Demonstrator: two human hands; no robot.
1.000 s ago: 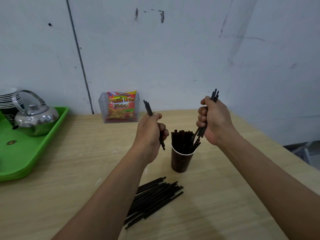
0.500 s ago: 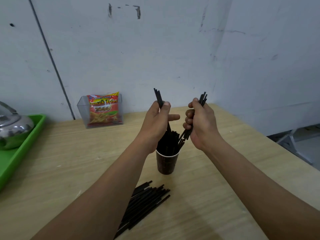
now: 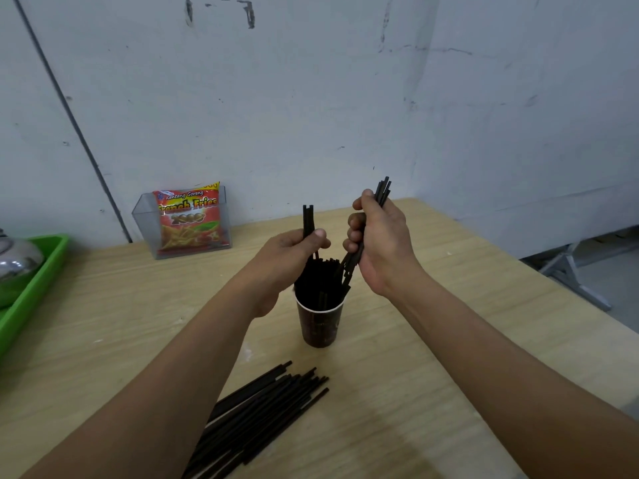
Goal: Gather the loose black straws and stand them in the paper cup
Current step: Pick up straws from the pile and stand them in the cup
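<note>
A dark brown paper cup (image 3: 321, 326) stands upright mid-table, holding several black straws (image 3: 325, 274). My left hand (image 3: 288, 252) pinches a couple of straws nearly upright, their lower ends inside the cup. To the right of the cup, my right hand (image 3: 378, 243) grips a small tilted bundle of straws whose lower ends reach the cup's right rim. A pile of loose black straws (image 3: 262, 406) lies flat on the table in front of the cup, partly hidden under my left forearm.
A clear plastic box with a French Fries snack bag (image 3: 188, 221) stands at the back by the wall. At the far left, a green tray (image 3: 38, 285) carries a metal kettle (image 3: 15, 267). The wooden table's (image 3: 432, 375) right edge drops to the floor.
My left hand has lowered its straws from above the cup down into it and turned them more upright. My right hand stayed close beside the cup. The camera shifted slightly.
</note>
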